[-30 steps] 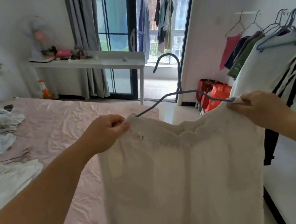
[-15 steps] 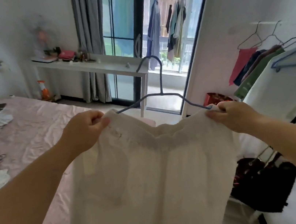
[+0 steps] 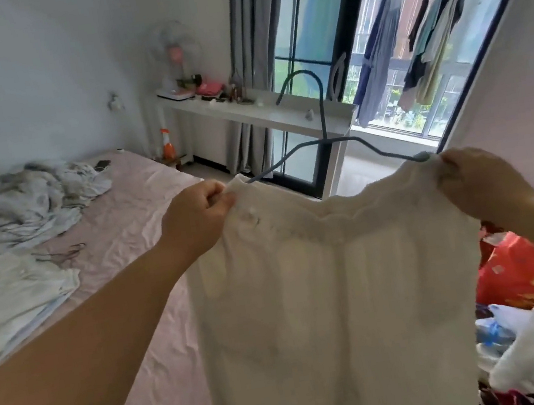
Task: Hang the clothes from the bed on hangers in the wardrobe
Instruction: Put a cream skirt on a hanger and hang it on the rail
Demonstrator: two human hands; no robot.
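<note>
Surroundings: bed (image 3: 116, 224) with pink sheet on the left. Crumpled pale clothes pile (image 3: 23, 204) near its far end, a folded white garment (image 3: 10, 303) closer in at the left edge, a few spare wire hangers (image 3: 62, 255) lying flat on the sheet between them. Dark phone (image 3: 102, 163) on the bed just past the pile.

Far wall: white worktop (image 3: 259, 113) carrying a small fan (image 3: 177, 56) and assorted small items, too small to identify. Orange spray bottle (image 3: 167, 144) on the floor below its left end. Grey curtain (image 3: 250, 31) beside the dark-framed window (image 3: 331, 36); laundry (image 3: 408, 42) hangs outside on a line.

Lower right: red bag (image 3: 518, 268) and a heap of mixed items, partly hidden behind the garment and a white cloth edge.

Task item: white garment (image 3: 337, 313) held up in mid-air, centre frame, over the bed edge, hanging straight down and blocking the view behind it. Blue wire hanger (image 3: 322, 117) sits inside its top edge, hook upright, both shoulder ends tucked into the fabric.

Left hand (image 3: 197, 219): fingers (image 3: 219, 197) curled, pinching the garment's top left corner.
Right hand (image 3: 477, 184): fingers curled over the top right corner, gripping fabric where the hanger end sits; can't tell if the wire itself is in the grip.
</note>
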